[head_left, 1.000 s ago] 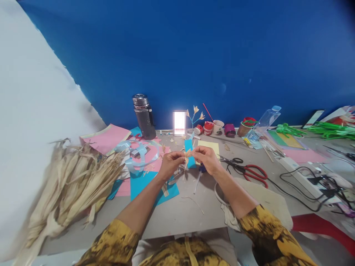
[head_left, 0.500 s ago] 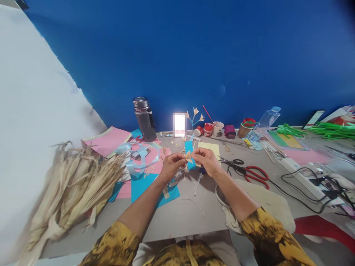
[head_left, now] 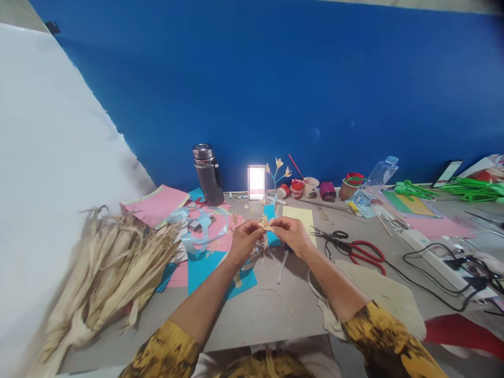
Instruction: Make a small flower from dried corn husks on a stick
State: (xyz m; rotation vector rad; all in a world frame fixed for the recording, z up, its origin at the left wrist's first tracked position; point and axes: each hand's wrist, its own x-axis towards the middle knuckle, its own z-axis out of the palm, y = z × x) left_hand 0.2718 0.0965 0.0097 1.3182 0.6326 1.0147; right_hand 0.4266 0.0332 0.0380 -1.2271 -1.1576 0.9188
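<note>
A small cream-coloured flower [head_left: 266, 223], apparently of dried husk, is pinched between both my hands above the middle of the table. My left hand [head_left: 245, 240] grips its left side with thumb and fingers. From the right, my right hand [head_left: 292, 235] closes its fingertips on a petal. Beneath them lie a blue paper strip [head_left: 271, 211] and husk scraps, partly hidden by the hands. Behind stands a blue-stemmed sprig [head_left: 276, 176] bearing similar husk flowers. A large bundle of dried corn husks [head_left: 106, 278] lies to the left.
A dark flask [head_left: 208, 178] stands at the back left, beside a light-blue ribbon [head_left: 202, 239]. Black scissors [head_left: 331, 234] and red-handled scissors [head_left: 366, 253] lie to the right. Further right are a power strip [head_left: 437, 262] with cables, a plastic bottle [head_left: 378, 178] and paint jars [head_left: 296, 187].
The view has tilted slightly, so the scene sits a little lower. Both hands keep hold of the flower, which has turned to show its petals more spread.
</note>
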